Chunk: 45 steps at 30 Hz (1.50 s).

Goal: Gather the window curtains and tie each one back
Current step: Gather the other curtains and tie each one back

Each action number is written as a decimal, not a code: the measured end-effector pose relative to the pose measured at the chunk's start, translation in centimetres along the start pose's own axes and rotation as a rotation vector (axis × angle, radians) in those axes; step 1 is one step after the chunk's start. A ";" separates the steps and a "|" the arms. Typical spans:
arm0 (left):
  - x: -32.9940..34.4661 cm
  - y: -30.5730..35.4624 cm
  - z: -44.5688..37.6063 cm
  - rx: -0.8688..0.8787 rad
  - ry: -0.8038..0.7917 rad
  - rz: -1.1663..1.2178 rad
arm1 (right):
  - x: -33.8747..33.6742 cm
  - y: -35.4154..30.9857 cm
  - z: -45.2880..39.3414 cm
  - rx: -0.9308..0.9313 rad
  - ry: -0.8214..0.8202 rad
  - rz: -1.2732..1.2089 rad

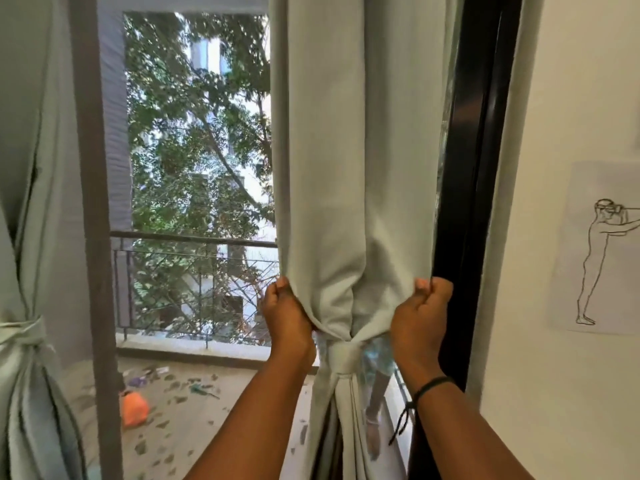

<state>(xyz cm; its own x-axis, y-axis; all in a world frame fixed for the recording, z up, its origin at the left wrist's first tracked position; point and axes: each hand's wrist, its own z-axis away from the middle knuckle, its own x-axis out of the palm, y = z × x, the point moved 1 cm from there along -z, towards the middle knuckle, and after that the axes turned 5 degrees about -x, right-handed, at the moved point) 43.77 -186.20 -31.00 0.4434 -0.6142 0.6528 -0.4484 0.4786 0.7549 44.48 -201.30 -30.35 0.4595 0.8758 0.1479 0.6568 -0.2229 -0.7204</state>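
Observation:
The pale green right curtain (353, 168) hangs gathered in front of me, cinched by a tied band (341, 355) of the same cloth. My left hand (287, 317) grips the curtain's left fold just above the band. My right hand (420, 313) pinches its right edge at the same height, beside the black window frame (474, 168). The left curtain (31, 202) hangs at the far left, bound by its own tie (27, 332).
Between the curtains a glass pane shows a balcony railing (194, 239), trees and a littered balcony floor with an orange object (134, 408). A grey vertical frame post (93, 202) stands left. A white wall with a line drawing (602, 258) is on the right.

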 end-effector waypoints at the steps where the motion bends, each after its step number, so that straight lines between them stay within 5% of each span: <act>1: 0.1 0.2 0.5 0.013 -0.024 -0.040 | 0.3 0.2 0.2 -0.026 -0.021 0.000; 11: 2.7 4.9 4.3 0.185 -0.497 -0.277 | 2.2 -7.6 -1.9 -0.080 -0.279 -0.305; 16: 6.6 10.9 3.9 0.405 -0.621 -0.265 | 4.2 -13.1 -4.8 -0.219 -0.249 -0.121; 24: 7.4 12.5 0.9 0.584 -0.260 -0.536 | 3.5 -12.3 -6.6 -0.276 -0.202 0.546; 29: 7.7 11.4 -1.7 0.569 -0.221 -0.623 | 2.3 -10.4 -8.1 -0.166 -0.161 0.523; 35: 9.1 7.3 0.5 0.540 -0.347 -0.714 | 4.6 -10.7 -5.8 -0.222 -0.352 0.461; 45: 5.8 0.0 2.6 0.399 -0.418 -0.759 | 2.2 -0.3 -1.4 -0.172 -0.602 0.284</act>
<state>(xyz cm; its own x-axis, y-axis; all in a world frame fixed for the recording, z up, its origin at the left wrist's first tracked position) 44.33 -191.33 -27.38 0.4465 -0.8844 -0.1363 -0.4209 -0.3420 0.8401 46.17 -199.90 -28.83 0.2481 0.8475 -0.4692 0.6685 -0.5003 -0.5502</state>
